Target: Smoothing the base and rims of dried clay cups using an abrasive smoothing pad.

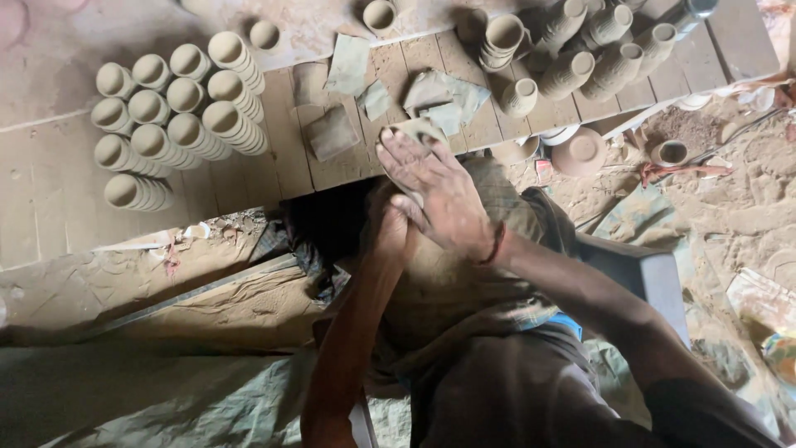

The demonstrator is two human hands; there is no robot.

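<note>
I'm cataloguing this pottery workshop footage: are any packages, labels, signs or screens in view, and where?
No signs, screens or readable labels show.
Small reddish wrapper scrap: on the sandy floor right of the hands, crumpled.
Multicoloured crumpled bag or wrapper: at the right edge; kind unclear.

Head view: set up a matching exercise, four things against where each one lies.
Things:
1. stacked clay cups
2. clay cup pile
3. right hand
4. shallow clay dish

Places:
A. on the sandy ground beside the boards
B. upper right of the boards, lying jumbled
C. left of the boards, in neat rows
D. centre, pressed flat over a clay piece

Pairs: 1-C, 2-B, 3-D, 4-A
</note>
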